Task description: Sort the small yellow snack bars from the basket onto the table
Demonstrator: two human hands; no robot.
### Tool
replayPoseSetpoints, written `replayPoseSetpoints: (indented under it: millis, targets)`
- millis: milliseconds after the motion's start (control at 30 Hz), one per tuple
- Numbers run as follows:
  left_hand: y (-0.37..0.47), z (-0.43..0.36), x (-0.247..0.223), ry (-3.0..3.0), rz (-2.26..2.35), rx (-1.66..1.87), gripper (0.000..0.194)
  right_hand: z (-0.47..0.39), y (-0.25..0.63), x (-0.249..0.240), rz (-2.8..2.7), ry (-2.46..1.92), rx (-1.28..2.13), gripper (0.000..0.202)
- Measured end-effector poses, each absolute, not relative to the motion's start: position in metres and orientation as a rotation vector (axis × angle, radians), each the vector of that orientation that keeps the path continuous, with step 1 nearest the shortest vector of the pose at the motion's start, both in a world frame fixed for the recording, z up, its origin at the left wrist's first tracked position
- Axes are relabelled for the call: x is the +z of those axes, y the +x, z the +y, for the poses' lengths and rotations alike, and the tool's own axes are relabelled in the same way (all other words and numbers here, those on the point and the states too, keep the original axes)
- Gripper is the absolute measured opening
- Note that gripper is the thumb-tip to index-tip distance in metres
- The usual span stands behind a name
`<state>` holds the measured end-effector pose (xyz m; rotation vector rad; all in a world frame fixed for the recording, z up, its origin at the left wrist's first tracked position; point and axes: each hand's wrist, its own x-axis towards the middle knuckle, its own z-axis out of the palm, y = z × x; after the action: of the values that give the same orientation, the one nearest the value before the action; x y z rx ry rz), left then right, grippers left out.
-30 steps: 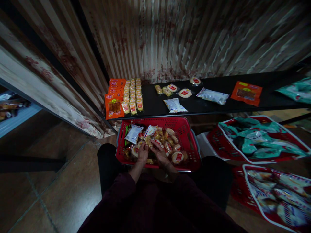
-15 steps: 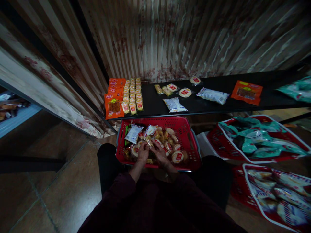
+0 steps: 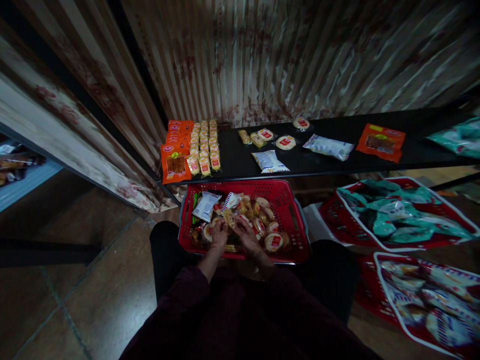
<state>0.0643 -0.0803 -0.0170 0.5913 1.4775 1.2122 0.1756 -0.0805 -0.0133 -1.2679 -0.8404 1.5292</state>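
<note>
Small yellow packet held in both hands over the red basket

Nearest: dark sleeves [image 3: 183, 287] and two knees, one to either side of a red basket [image 3: 296, 237]. Left hand [image 3: 218, 234] and right hand [image 3: 246, 235] are together above its contents, fingers bent in and nearly closed, fingertips on a small yellow packet [image 3: 229, 218] between them. Finer finger detail too dark to read.

Basket contents: round packets [image 3: 273, 242] with red labels, mostly on the right; a white-and-blue packet [image 3: 207, 206] at the far left; something green [image 3: 195, 207] along the left wall.

To the right, two more red baskets. Nearer one [image 3: 369, 295] holds striped white packets [image 3: 450, 325]; the one beyond [image 3: 332, 220] holds green packets [image 3: 393, 212].

Beyond the central basket, a black shelf [image 3: 240, 165]. Left end: overlapping orange bags [image 3: 176, 170], and just beside them three rows of small yellow packets [image 3: 204, 150]. Mid-shelf, spaced loosely: more yellow packets, round red-labelled ones [image 3: 285, 143], two white-and-blue ones [image 3: 328, 148]. Farther right, a single orange bag [image 3: 381, 142], then green packaging [image 3: 455, 139] at the frame edge.

Farthest: striped, flower-printed curtain [image 3: 262, 60] behind the shelf.
</note>
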Motion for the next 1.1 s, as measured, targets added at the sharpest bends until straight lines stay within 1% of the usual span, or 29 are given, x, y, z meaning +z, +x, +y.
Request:
replayPoseSetpoints:
  millis: [167,367,500,733,967,1100]
  targets:
    - [0.063,-0.081,-0.007,0.428,1.410,1.209,0.013,-0.081,0.175,-0.016,-0.829,-1.317,1.523,0.059]
    - [0.061,-0.083,-0.003,0.354,1.366,1.229,0.022,-0.082,0.175,-0.008,-0.866,-1.278,1.564,0.059]
    - [0.060,-0.084,-0.004,0.345,1.314,1.243,0.024,-0.082,0.176,-0.007,-0.846,-1.285,1.599,0.059]
    - [0.060,-0.083,-0.005,0.318,1.322,1.207,0.026,-0.082,0.174,-0.009,-0.820,-1.263,1.551,0.057]
    - [0.060,-0.084,-0.003,0.369,1.407,1.139,0.027,-0.083,0.173,-0.010,-0.951,-1.252,1.452,0.049]
    - [0.060,-0.084,0.002,0.383,1.445,1.121,0.028,-0.082,0.174,-0.011,-1.000,-1.289,1.398,0.051]
